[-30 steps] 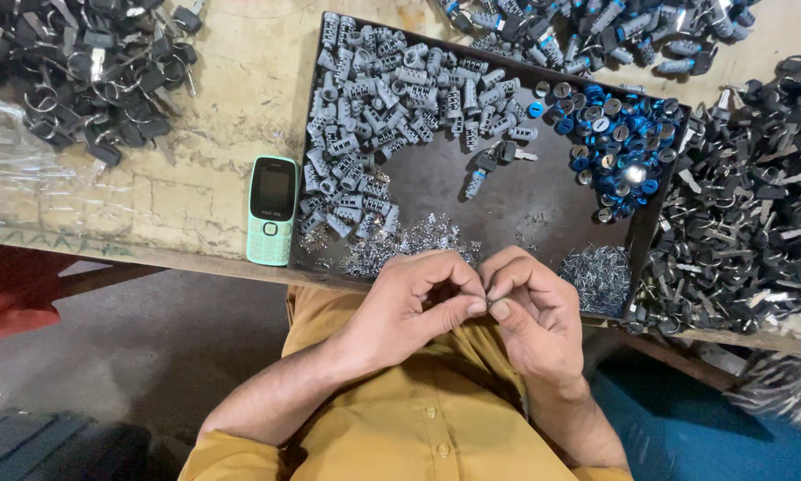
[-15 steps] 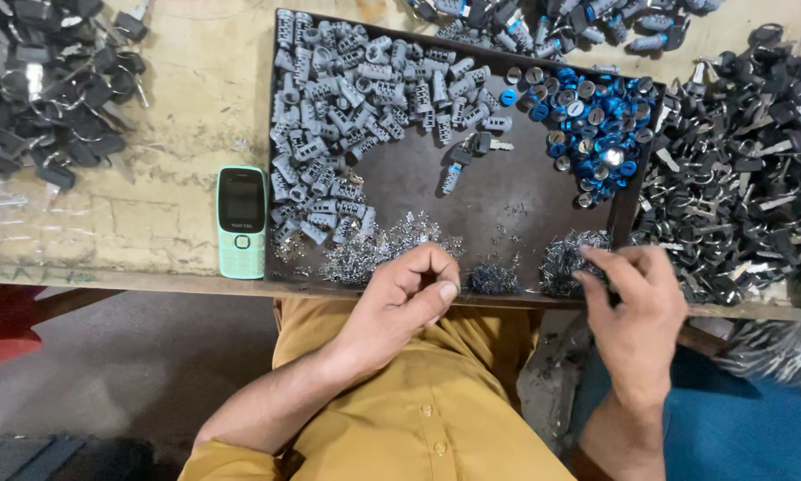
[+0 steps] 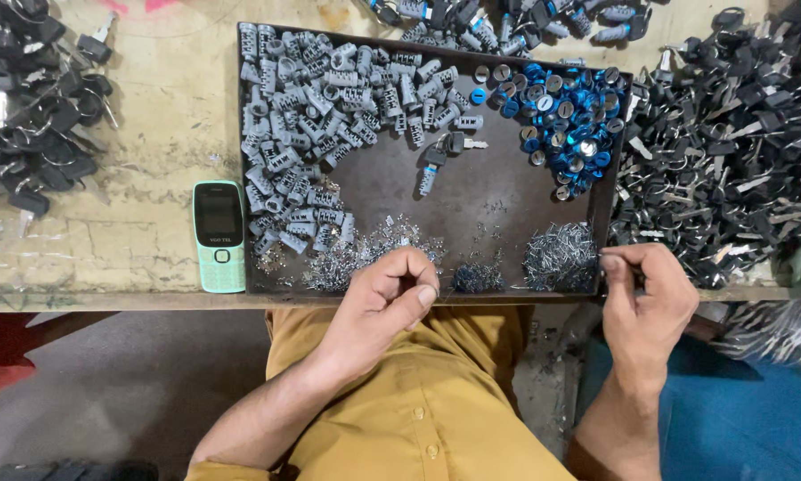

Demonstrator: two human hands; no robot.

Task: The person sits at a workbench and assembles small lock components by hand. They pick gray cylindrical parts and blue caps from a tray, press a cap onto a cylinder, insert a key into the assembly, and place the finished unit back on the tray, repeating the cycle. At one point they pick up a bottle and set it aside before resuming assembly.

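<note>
Splitting apart: the hands, joined at the tray [image 3: 256, 267] edge a second ago, now work separately.
Left hand [image 3: 384, 298]: fingers curled together, pinching something too small to make out.
Right hand [image 3: 647, 301]: swung outward, fingertips pressed together just beside the silver pin heap [image 3: 556, 256].
Grey cylinders [image 3: 320, 142]: well beyond both hands' fingertips.
</note>
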